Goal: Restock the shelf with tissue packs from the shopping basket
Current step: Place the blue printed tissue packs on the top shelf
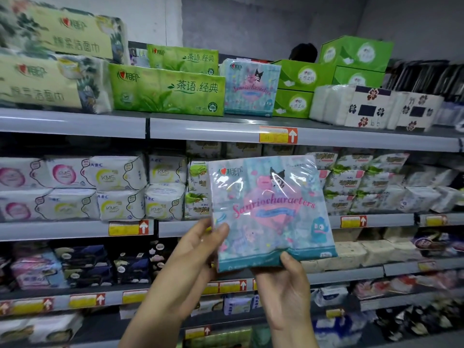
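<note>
- A grey, rough-plastered wall (263, 23) is seen above and behind the shelving, paler towards the left.
- Several tiers of grey metal shelves (75, 123) are set across the view.
- Yellow-and-red price labels (278, 135) are fixed along the shelf edges.
- Green boxes (356, 52) and white packs (118, 172) are ranged on the tiers.
- The lower tiers are dimly lit.

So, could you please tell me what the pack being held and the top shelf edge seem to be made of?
Pack: thin glossy plastic film, judging by white glare streaks and wrinkles; the contents are probably soft paper. Shelf edge: smooth grey, likely painted metal, with a dull sheen; plastic is possible.
</note>
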`<state>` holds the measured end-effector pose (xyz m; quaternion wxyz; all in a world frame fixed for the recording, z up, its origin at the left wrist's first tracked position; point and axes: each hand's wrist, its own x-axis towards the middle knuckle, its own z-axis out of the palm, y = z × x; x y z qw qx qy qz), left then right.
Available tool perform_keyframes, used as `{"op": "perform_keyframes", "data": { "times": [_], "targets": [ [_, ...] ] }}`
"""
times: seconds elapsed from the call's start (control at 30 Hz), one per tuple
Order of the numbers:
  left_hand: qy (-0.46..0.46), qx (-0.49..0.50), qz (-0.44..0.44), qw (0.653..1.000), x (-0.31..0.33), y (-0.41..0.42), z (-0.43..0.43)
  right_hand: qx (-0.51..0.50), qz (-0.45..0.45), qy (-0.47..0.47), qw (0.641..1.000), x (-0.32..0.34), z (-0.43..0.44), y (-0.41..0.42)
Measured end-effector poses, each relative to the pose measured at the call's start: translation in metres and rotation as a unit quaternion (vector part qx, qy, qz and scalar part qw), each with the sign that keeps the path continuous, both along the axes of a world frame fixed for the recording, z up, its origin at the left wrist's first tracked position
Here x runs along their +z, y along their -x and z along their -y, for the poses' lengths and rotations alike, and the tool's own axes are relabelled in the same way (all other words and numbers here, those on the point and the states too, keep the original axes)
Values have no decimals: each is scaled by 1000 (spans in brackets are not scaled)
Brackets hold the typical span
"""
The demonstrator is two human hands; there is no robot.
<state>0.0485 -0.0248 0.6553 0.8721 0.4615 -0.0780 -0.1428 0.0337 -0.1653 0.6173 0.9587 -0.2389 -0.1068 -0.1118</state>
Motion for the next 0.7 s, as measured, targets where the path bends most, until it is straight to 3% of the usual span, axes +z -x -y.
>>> {"op": "perform_keyframes", "data": {
  "times": [0.17,0.33,0.37,0.43,0.53,0.7],
  "targets": [
    [13,15,-9,1000,0,3,-7,30,-34,24,999,-6,5,4],
    [35,44,-26,998,-9,0,-21,24,3,35,999,4,18,-2],
    [37,53,-30,997,-12,-3,-25,18,-53,39,998,-3,24,2],
    [32,50,-24,998,-13,-8,-36,24,-77,21,997,-8,36,1],
    [10,-1,3,1000,-8,-10,-50,57,-56,224,971,16,36,-1],
    [17,-10,9,1000,-5,-13,-54,-7,-130,304,944,30,32,4]
  ]
}}
